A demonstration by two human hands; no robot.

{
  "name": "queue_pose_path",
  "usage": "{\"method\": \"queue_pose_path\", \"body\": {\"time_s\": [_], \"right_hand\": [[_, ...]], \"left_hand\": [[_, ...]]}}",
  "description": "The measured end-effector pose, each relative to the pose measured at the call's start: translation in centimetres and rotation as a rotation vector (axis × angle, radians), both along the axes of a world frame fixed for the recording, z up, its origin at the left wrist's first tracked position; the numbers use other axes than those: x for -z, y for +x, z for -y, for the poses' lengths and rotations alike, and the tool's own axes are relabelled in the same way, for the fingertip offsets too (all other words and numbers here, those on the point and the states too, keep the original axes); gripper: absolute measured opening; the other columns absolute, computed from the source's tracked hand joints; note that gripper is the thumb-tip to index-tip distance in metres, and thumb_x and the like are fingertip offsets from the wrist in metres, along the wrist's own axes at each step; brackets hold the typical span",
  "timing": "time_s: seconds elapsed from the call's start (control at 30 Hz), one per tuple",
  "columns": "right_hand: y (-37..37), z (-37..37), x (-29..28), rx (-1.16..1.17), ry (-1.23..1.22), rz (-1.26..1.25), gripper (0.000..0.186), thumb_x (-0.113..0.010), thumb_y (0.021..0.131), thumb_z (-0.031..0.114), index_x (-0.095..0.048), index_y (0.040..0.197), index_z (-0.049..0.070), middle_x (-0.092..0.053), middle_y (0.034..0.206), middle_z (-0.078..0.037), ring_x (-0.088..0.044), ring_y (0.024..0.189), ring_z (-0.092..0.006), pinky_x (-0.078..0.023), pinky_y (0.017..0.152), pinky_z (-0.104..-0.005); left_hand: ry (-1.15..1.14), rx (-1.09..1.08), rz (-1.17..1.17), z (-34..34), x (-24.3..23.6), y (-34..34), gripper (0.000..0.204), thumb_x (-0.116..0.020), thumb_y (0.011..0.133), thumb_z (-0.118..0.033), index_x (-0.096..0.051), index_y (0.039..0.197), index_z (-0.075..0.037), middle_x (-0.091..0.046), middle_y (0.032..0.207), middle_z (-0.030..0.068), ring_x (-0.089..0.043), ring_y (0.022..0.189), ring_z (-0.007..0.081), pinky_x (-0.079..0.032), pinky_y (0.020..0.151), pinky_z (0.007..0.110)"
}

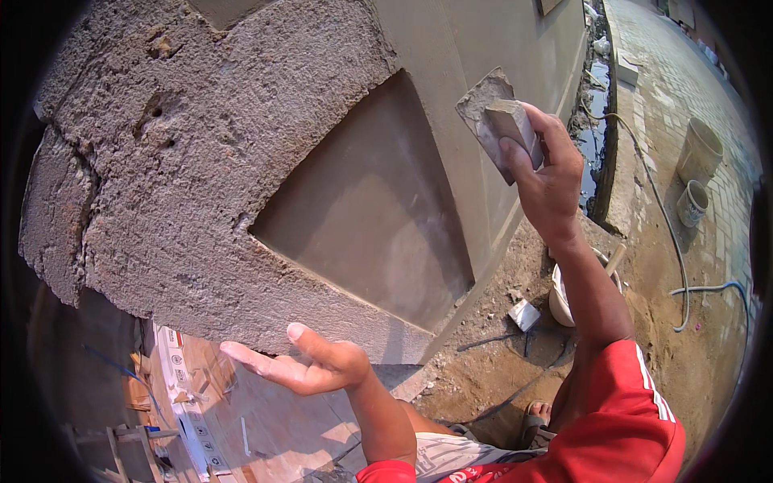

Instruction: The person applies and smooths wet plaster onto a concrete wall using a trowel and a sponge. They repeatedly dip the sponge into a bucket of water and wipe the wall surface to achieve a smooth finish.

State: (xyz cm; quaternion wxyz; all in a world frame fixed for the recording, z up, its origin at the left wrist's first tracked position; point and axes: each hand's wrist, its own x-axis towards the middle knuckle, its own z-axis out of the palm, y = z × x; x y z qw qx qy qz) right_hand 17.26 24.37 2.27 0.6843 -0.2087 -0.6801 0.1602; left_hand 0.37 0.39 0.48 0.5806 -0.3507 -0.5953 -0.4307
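My right hand [554, 173] grips the block-shaped handle of a small plastering float [485, 98], its flat plate crusted with dried mortar. It is raised at the right, in front of the smooth grey wall face [491, 40]. My left hand [310, 361] holds nothing; its dusty fingers are stretched out by the lower edge of the rough plastered wall [201, 169]. I cannot tell whether the fingertips touch that edge. Between the hands lies a smooth, roughly triangular recessed panel [370, 209], partly in shadow.
On the sandy ground at right stand a white bucket [558, 299] with a wooden handle sticking out and a shiny square piece [525, 315]. Farther off are two dirty buckets [700, 153] and a hose [668, 213]. A long printed carton [179, 378] lies lower left.
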Motion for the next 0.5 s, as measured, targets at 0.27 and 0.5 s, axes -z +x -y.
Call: {"method": "queue_pose_path", "body": {"time_s": [0.27, 0.5], "right_hand": [[1.1, 3.2, -4.7, 0.225, 0.691, 0.654, 0.053, -0.072, 0.065, -0.004, -0.060, 0.115, 0.008, -0.051, 0.091, -0.006, -0.050, 0.083, -0.0210, -0.043, 0.068, -0.0355], [-0.1, 3.7, -8.0, 0.492, 0.831, 0.809, 0.032, -0.066, 0.074, 0.008, -0.066, 0.106, 0.006, -0.053, 0.091, -0.005, -0.051, 0.090, -0.0185, -0.042, 0.074, -0.0308]], "left_hand": [[0.102, 0.069, 0.028, -0.6, 0.1, 0.0, 0.063, -0.051, 0.085, -0.004, -0.028, 0.142, 0.011, -0.033, 0.145, 0.0314, -0.031, 0.138, 0.0391, -0.020, 0.114, 0.046], [0.137, 0.062, 0.110, -0.7, 0.0, 0.5, 0.060, -0.053, 0.085, -0.007, -0.035, 0.137, 0.016, -0.039, 0.141, 0.0310, -0.037, 0.135, 0.0372, -0.024, 0.113, 0.043]]}}
